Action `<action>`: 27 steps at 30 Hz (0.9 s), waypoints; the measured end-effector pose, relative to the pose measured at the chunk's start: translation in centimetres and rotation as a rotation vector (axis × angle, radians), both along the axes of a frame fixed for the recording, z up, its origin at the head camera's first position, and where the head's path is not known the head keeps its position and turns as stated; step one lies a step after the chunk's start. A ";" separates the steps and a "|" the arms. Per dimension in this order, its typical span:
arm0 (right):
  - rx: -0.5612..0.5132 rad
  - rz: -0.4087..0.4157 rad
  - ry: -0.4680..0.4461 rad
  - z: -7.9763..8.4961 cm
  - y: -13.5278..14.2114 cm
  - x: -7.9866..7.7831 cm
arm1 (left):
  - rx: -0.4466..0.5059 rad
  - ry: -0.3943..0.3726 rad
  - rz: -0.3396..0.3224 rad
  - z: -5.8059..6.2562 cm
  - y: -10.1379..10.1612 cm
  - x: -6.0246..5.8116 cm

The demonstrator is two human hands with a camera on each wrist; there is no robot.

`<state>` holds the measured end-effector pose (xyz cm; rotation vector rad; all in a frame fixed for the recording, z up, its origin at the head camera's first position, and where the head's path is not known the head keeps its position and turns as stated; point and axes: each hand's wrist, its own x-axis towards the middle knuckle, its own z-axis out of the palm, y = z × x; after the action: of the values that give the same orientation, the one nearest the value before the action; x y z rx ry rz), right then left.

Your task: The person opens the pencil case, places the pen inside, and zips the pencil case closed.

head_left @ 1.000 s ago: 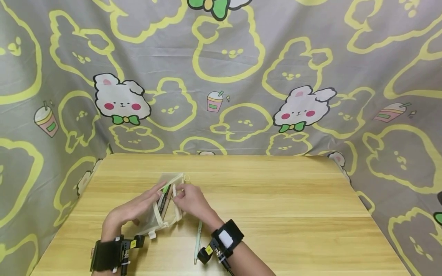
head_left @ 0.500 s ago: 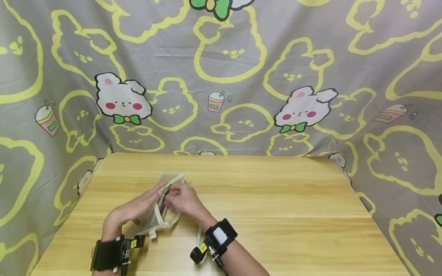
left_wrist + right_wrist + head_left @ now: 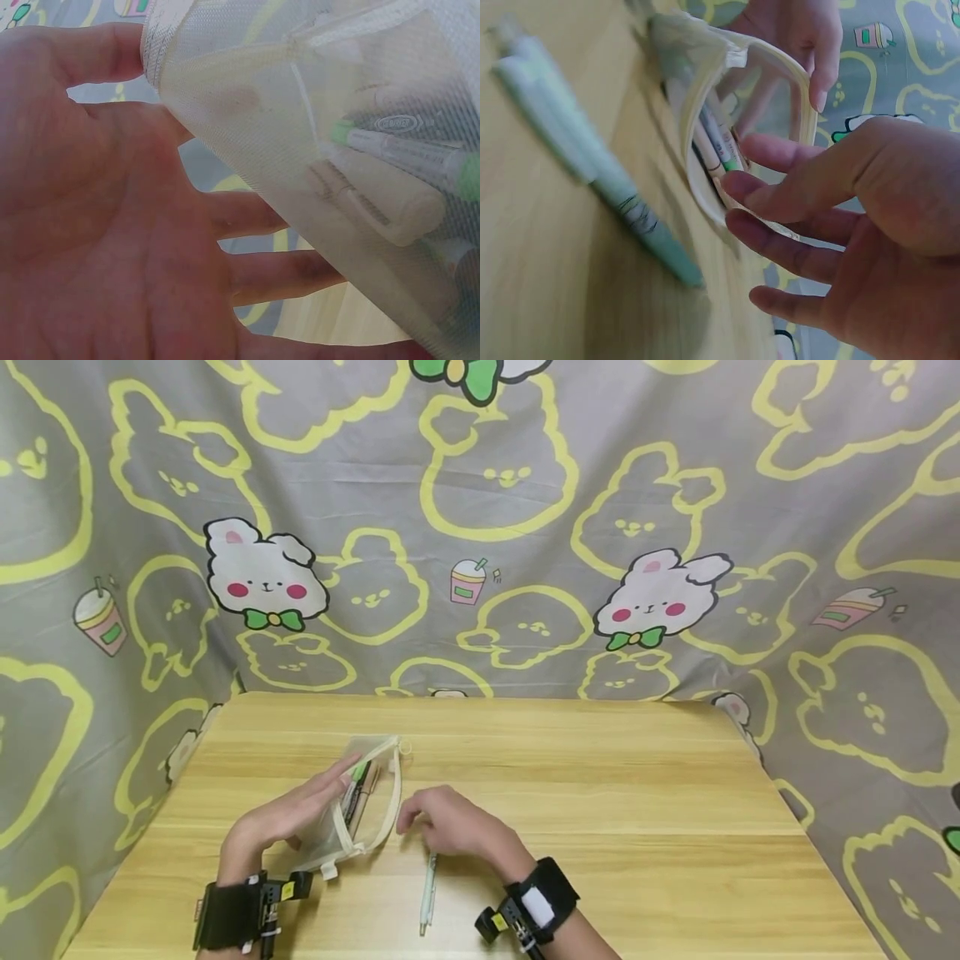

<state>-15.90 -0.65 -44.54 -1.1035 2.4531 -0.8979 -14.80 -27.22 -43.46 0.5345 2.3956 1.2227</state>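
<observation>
A translucent mesh pencil pouch with a cream zip rim lies at the left of the table, its mouth gaping toward the right. Inside are several pens and markers, among them a white and green marker and a beige capped pen. My left hand holds the pouch, the thumb at its rim and the fingers along the mesh. My right hand hovers just right of the mouth, fingers loosely bent, nothing in them. Below it a mint-green pen lies on the table.
The wood-grain table extends to the right and back. A patterned grey cloth hangs around its far and side edges. A small ring hangs at the pouch's far corner.
My right hand was at the pouch's rim, then reached into its mouth. Now it has drawn back to the right, bringing more of the pouch's contents into view. The left hand stays put.
</observation>
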 end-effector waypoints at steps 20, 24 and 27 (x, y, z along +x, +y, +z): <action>0.206 0.162 0.303 -1.8 2.3 3.4 | 0.003 0.017 -0.003 0.5 0.3 0.3; 0.217 0.154 0.309 -1.9 2.3 3.3 | -0.003 0.020 0.002 0.5 0.4 0.3; 0.224 0.145 0.332 -2.0 2.3 3.3 | -0.002 0.017 0.001 0.4 0.3 0.2</action>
<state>-12.62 1.69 -46.50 -1.4175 2.6059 -0.4109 -14.55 -26.90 -43.09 0.5458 2.4113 1.2206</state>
